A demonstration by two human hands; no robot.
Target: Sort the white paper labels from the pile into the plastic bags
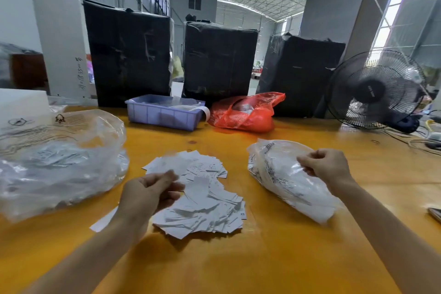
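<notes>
White paper labels [202,196] lie in a loose pile on the yellow surface [238,258], directly under the left hand [152,192], whose fingers curl over the pile's near-left part, though blur hides whether this grip holds a label. The right hand [324,166] pinches the film of the small plastic bag [284,179], which lies just right of the pile, long axis running from far-left to near-right. The large plastic bag [59,162] sits left, so the left hand is nearer both pile and that bag.
</notes>
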